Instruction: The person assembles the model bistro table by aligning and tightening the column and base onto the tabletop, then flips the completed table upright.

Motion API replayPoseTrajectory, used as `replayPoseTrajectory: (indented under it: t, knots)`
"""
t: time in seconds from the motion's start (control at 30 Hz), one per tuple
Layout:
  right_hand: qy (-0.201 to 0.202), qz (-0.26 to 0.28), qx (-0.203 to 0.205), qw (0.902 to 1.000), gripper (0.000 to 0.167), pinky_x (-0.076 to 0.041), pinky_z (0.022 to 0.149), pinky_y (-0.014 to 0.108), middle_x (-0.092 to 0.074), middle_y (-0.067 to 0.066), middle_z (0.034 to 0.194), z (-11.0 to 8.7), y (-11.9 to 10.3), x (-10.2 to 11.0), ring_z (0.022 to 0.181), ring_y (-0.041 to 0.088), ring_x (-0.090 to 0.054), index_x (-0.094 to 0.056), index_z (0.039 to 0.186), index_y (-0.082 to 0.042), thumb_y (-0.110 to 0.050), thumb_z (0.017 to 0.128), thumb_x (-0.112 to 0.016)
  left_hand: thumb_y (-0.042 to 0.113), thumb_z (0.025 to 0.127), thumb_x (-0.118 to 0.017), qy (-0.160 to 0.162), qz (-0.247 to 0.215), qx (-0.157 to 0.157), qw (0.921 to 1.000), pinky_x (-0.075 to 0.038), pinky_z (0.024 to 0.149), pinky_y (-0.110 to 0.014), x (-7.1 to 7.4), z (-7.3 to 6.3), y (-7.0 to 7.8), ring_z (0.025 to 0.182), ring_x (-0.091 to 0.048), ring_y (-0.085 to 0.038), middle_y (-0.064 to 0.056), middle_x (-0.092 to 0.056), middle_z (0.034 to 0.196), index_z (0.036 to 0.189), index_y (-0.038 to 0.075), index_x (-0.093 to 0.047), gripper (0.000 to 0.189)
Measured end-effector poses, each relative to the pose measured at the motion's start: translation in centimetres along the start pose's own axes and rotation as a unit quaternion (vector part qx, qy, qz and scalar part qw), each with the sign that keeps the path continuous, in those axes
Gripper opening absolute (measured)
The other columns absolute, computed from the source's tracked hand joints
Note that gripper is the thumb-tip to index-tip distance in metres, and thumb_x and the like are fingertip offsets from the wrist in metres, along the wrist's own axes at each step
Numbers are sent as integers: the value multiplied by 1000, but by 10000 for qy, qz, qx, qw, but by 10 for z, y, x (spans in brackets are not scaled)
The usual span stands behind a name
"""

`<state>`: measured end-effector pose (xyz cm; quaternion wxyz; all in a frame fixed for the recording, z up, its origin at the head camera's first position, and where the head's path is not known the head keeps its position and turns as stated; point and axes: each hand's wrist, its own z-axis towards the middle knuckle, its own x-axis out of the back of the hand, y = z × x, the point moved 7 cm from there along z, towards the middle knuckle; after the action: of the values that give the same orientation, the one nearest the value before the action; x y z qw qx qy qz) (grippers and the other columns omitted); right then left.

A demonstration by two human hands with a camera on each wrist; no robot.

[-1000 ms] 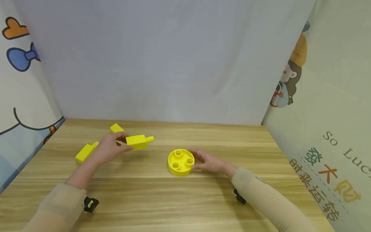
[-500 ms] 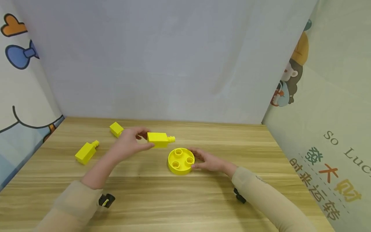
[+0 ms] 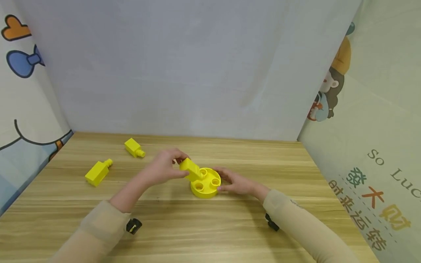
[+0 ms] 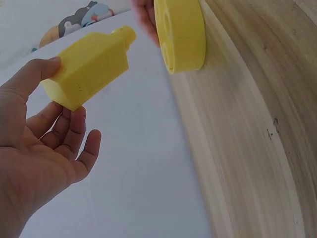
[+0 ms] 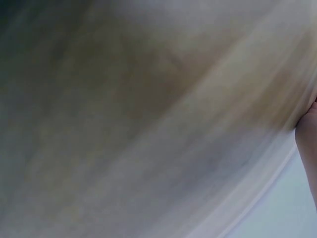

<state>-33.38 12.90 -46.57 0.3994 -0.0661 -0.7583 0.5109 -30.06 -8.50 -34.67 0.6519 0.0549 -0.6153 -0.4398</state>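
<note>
My left hand (image 3: 164, 168) pinches a yellow block with a ridged peg (image 3: 189, 167) between thumb and fingers. The block tilts, its peg end pointing down at the left side of a round yellow base (image 3: 204, 194) with three ring-shaped sockets. In the left wrist view, the thumb lies on one face of the block (image 4: 91, 64) and the fingertips support the opposite side. My right hand (image 3: 237, 184) holds the base at its right edge, thumb near, fingers behind. The right wrist view is mostly blurred wood, with only a bit of the hand (image 5: 309, 144) at its edge.
Two more yellow pegged blocks lie on the wooden table (image 3: 184, 230): one pegged block (image 3: 97, 173) at the left, another pegged block (image 3: 133, 147) farther back. A grey cloth (image 3: 177, 73) hangs behind the table, with printed cloths on both sides.
My left hand has carried its block rightward to the base and tipped the peg from level to downward. The base and my right hand have stayed in place.
</note>
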Motion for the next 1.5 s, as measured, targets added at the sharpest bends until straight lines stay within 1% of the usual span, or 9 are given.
replayPoseTrajectory:
  t: [0.3, 0.5, 0.7, 0.9, 1.0, 1.1, 1.23, 1.37, 1.5]
  knots:
    - [43, -17, 10, 10000, 75, -21, 115, 37, -25, 4, 155, 0, 1, 1, 141, 20, -25, -20, 150, -14, -25, 90, -64, 23, 79, -75, -364, -78, -12, 9993, -50, 84, -42, -16, 4, 0, 92, -56, -18, -4, -64, 100, 110, 3, -66, 37]
    - [60, -113, 118, 9998, 73, -22, 115, 37, -26, 5, 154, 1, -2, 0, 141, 20, -26, -20, 150, -14, -25, 91, -63, 23, 79, -76, -430, -19, -16, 9991, -50, 84, -41, -24, 10, 1, 94, -56, -18, -3, -64, 103, 113, 5, -66, 40]
    - [68, -224, 139, 9996, 72, -23, 114, 37, -27, 4, 154, 1, -4, -2, 140, 19, -28, -21, 150, -15, -25, 91, -62, 21, 76, -78, -400, -157, -46, 9991, -50, 84, -42, -32, 13, 1, 94, -56, -18, -3, -66, 105, 111, 6, -67, 39]
    - [36, -203, 153, 9997, 71, -23, 114, 41, -26, 5, 154, 0, -4, -2, 141, 21, -26, -21, 150, -16, -26, 92, -61, 23, 75, -80, -366, -439, -145, 9983, -50, 84, -42, -41, 16, -3, 93, -56, -17, 0, -66, 105, 111, 9, -67, 40]
    - [29, -141, 159, 9998, 71, -23, 114, 43, -26, 5, 154, -2, -4, -2, 141, 22, -25, -21, 150, -17, -26, 92, -61, 26, 75, -80, -534, -742, -113, 9957, -50, 86, -42, -50, 17, -7, 94, -54, -16, 2, -65, 106, 112, 12, -66, 42]
    - [30, -110, 137, 9998, 70, -23, 114, 43, -27, 4, 154, -2, -4, -2, 141, 20, -26, -21, 150, -18, -27, 92, -61, 27, 75, -80, -714, -1083, -121, 9915, -48, 88, -46, -56, 17, -9, 95, -54, -18, 1, -65, 106, 113, 12, -66, 43]
    - [36, -156, 79, 9998, 71, -24, 114, 40, -27, 1, 154, -1, -3, -1, 140, 17, -26, -21, 150, -21, -28, 92, -61, 26, 75, -80, -784, -1435, -106, 9865, -47, 90, -47, -59, 17, -12, 96, -55, -20, 0, -65, 105, 113, 10, -66, 44]
    - [54, -200, 12, 9998, 71, -23, 114, 39, -27, 0, 154, -2, -2, -1, 140, 16, -26, -22, 149, -21, -28, 92, -62, 24, 76, -80, -783, -1564, -90, 9845, -47, 90, -45, -59, 16, -15, 99, -55, -20, -2, -65, 108, 116, 8, -65, 46]
    - [76, -219, -28, 9997, 71, -23, 114, 39, -27, 1, 154, -2, -2, -1, 140, 16, -26, -21, 150, -21, -29, 91, -62, 29, 74, -81, -673, -1523, 35, 9860, -47, 90, -43, -61, 13, -14, 103, -54, -21, -7, -61, 119, 124, 7, -58, 59]
